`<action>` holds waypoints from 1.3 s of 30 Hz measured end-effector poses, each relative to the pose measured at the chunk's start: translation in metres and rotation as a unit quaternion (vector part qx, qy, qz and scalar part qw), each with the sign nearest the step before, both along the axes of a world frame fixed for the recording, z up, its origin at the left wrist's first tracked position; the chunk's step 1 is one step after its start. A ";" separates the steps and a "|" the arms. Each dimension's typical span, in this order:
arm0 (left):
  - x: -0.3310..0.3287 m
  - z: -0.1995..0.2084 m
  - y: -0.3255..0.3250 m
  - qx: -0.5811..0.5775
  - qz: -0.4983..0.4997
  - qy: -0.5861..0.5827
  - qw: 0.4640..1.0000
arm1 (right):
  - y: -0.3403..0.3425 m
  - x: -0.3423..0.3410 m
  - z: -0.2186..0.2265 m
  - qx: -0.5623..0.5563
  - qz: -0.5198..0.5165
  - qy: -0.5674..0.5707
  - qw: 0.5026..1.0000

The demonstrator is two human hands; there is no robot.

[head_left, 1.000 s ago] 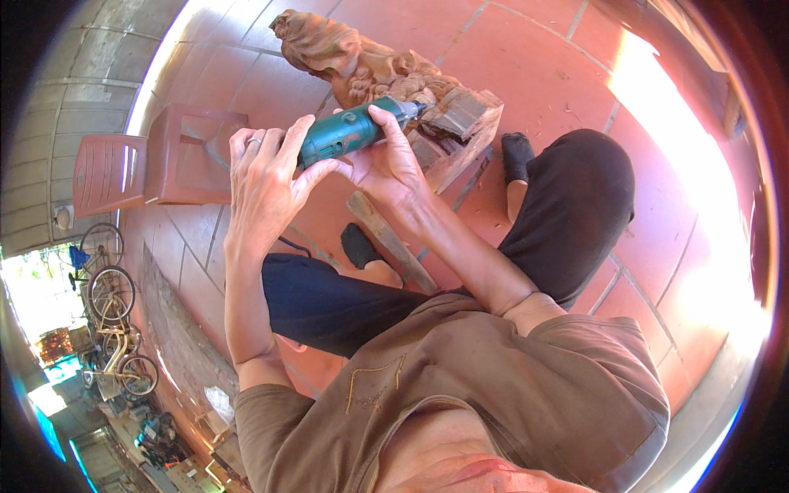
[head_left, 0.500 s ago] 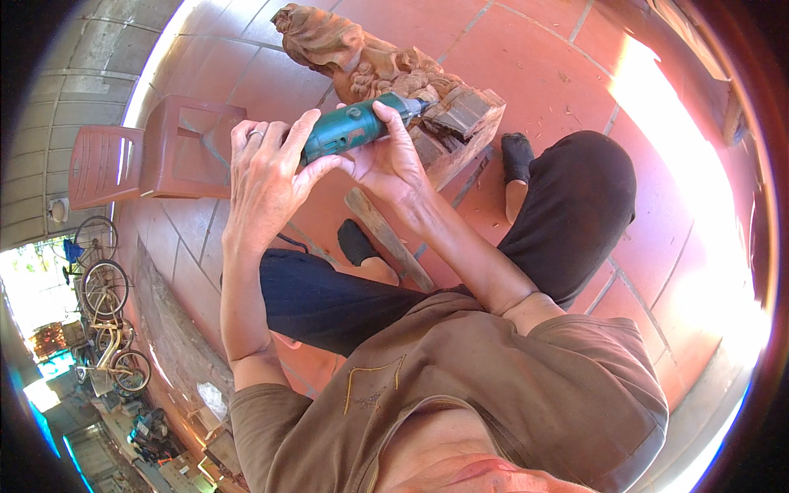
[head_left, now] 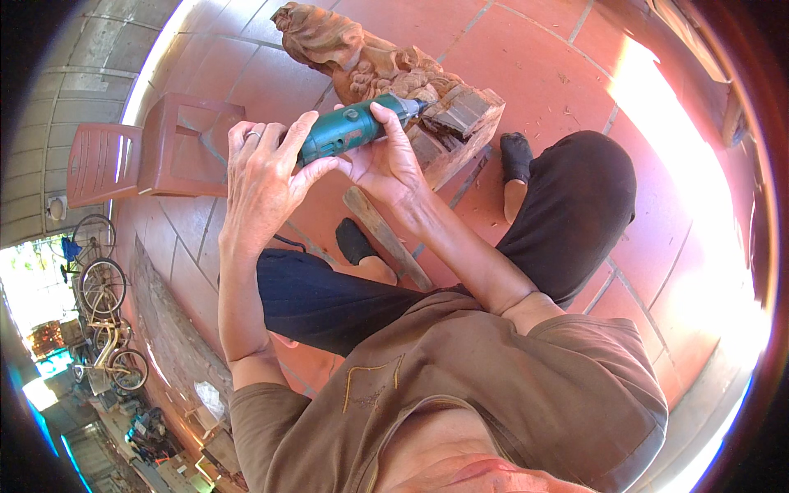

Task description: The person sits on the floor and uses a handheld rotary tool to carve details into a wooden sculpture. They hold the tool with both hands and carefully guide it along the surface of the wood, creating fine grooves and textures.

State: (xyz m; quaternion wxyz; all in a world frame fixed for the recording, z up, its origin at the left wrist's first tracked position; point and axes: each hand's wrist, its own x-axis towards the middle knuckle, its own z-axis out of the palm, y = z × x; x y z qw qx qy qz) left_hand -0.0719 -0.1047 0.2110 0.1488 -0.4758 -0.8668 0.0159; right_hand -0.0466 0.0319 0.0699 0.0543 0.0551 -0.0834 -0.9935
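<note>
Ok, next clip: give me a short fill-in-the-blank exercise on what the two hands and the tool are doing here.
1. Both hands grip a power tool whose body is ____ in colour.
2. The tool's tip points at a carved ____ figure.
3. The left hand wears a ____ on one finger.
4. Left of the right hand, a red plastic ____ lies tipped on the tiles.

Missing words: green; wooden; ring; chair

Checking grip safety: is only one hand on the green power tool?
No: both the left hand and the right hand grip the green power tool.
</note>
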 end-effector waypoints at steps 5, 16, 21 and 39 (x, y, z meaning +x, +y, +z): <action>0.000 -0.002 -0.003 0.008 -0.006 -0.005 1.000 | -0.002 0.001 -0.001 0.004 0.001 -0.008 1.000; 0.003 -0.002 -0.009 0.007 -0.004 -0.014 1.000 | -0.006 0.003 0.000 0.008 0.005 -0.010 1.000; 0.004 -0.003 -0.012 0.006 0.000 -0.018 1.000 | -0.008 0.005 0.001 0.012 0.007 -0.013 1.000; 0.008 -0.003 -0.020 0.004 0.006 -0.018 1.000 | -0.015 0.008 0.001 0.016 0.014 -0.017 1.000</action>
